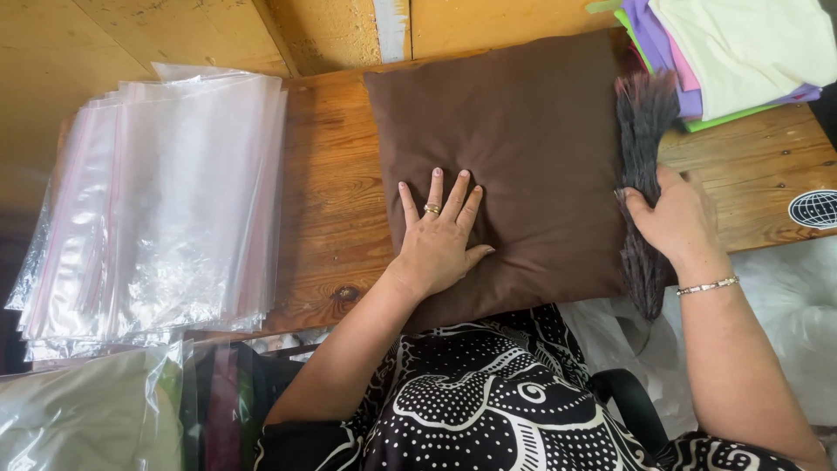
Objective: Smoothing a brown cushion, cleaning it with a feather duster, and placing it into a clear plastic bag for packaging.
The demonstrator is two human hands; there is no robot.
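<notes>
At the far left a thick stack of clear plastic bags (161,201) lies on the wooden tabletop (336,201), its near end hanging a little over the edge. Below it, at the bottom left corner, another clear bag (83,410) holds something pale and soft (what exactly, I cannot tell).

The left hand (436,240) lies flat and open on the brown cushion (514,148), fingers spread and pointing away from the person, with a ring on one finger. The palm presses on the near left part of the cushion, and the forearm comes up from the lap at a slant. The cushion rests in the middle of the tabletop, with its near edge reaching over the person's patterned black and white clothing (497,401).

The right hand (676,218) is closed around a dark grey fringed trim (643,174) that runs along the right edge of the cushion; the thumb is on top, and a bracelet is on the wrist. At the top right, a pile of folded fabrics (741,52) in cream, purple, pink and green lies on the tabletop, just beside the trim.
</notes>
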